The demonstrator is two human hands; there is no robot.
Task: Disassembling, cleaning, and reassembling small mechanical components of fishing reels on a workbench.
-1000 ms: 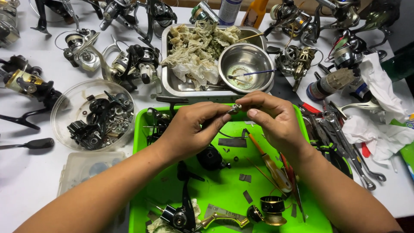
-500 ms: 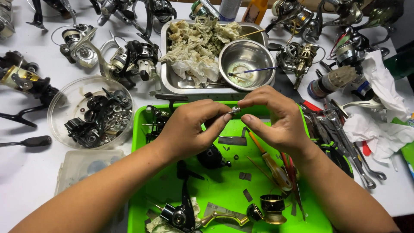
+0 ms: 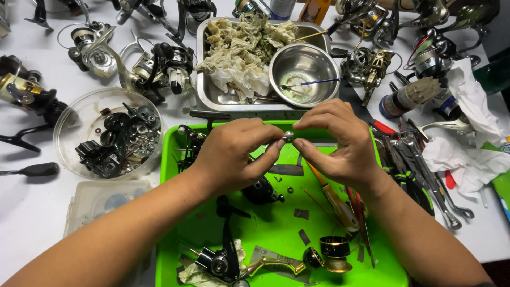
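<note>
Left hand [image 3: 234, 154] and right hand [image 3: 340, 141] pinch a small metal reel part [image 3: 288, 136] between them, fingertips pressed together on it. It sits above the green tray [image 3: 170, 159], at 3 o'clock from the left hand and 9 o'clock from the right, equally near both.

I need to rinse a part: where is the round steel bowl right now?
In the head view, the round steel bowl sits at the right end of the rectangular metal tray, beside the crumpled stained rags, just beyond the green plastic tray.
</note>
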